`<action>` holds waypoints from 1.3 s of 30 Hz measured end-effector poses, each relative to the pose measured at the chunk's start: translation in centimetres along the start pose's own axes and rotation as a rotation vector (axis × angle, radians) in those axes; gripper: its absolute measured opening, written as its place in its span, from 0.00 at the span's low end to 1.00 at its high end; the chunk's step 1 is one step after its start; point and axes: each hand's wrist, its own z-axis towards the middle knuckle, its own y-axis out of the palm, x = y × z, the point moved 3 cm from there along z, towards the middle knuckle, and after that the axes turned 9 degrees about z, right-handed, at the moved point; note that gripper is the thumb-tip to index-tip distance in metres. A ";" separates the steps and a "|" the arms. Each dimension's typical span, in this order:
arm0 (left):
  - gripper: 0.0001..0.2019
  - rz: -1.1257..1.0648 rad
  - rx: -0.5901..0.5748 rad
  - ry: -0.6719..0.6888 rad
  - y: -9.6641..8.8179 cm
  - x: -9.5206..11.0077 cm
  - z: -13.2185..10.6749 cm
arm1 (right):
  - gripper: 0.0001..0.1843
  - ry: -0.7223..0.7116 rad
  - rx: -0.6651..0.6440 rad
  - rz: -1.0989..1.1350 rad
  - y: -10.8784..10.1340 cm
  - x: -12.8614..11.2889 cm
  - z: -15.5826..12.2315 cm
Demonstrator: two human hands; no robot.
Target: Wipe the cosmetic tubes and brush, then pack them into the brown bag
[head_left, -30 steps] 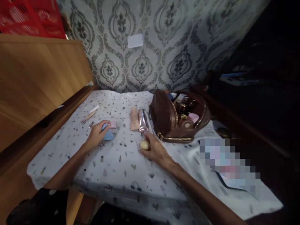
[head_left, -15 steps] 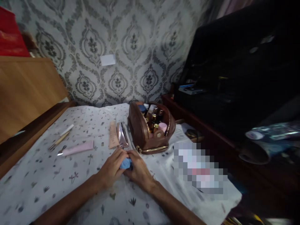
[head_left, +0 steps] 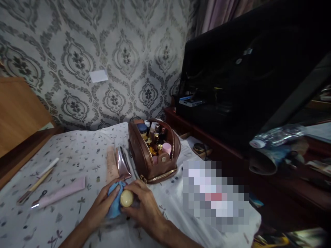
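Note:
My left hand (head_left: 102, 203) is closed on a blue cloth (head_left: 115, 203), pressing it against the side of a small container with a round, cream-gold cap (head_left: 127, 198). Around that container curl the fingers of my right hand (head_left: 146, 203); its body is mostly hidden by the fingers and cloth. Just beyond my hands lie a peach tube (head_left: 111, 163) and a shiny pink-silver tube (head_left: 122, 163). The brown cosmetic bag (head_left: 139, 155) stands unzipped behind my right hand, with several bottles and jars inside, among them a pink-lidded jar (head_left: 167, 148).
On the left of the patterned white cloth (head_left: 69, 148) are a pink tube (head_left: 62, 192) and thin brushes (head_left: 38, 181). A pixelated item (head_left: 214, 196) lies to the right. Beyond it are a dark television (head_left: 232, 86) and a plastic bottle (head_left: 279, 135).
The view has swung right and down. My hands have parted slightly and turned, so the container's round cap and more of the blue cloth now show.

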 end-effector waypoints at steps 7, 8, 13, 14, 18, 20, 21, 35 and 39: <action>0.30 -0.249 -0.097 -0.117 0.1 0.0 -0.6 | 0.23 -0.217 0.013 -0.037 0.1 -0.2 -0.2; 0.30 -0.272 -0.114 -0.129 0.1 0.3 -0.7 | 0.23 -0.236 0.014 -0.024 0.1 -0.3 -0.2; 0.30 -0.371 -0.153 -0.154 0.1 0.7 -1.3 | 0.21 -0.265 0.025 0.070 -0.1 -0.7 -0.3; 0.29 -0.380 -0.149 -0.163 0.1 0.6 -1.4 | 0.21 -0.263 0.027 0.086 -0.1 -0.8 -0.4; 0.30 -0.370 -0.094 -0.180 0.2 0.4 -1.6 | 0.20 -0.274 0.032 0.142 -0.4 -1.4 -0.6; 0.29 -0.346 -0.083 -0.162 0.4 1.1 -1.5 | 0.21 -0.262 0.039 0.168 -0.5 -1.6 -0.7; 0.28 -0.307 -0.079 -0.132 0.4 1.8 -1.5 | 0.22 -0.254 0.049 0.181 -0.7 -1.7 -0.7; 0.28 1.116 0.187 1.317 3.3 14.6 1.8 | 0.22 -0.244 0.073 0.190 -5.2 -2.9 -3.1; 0.27 1.198 0.216 1.375 4.3 13.4 2.8 | 0.19 -0.184 0.088 0.204 -8.2 -2.6 -4.0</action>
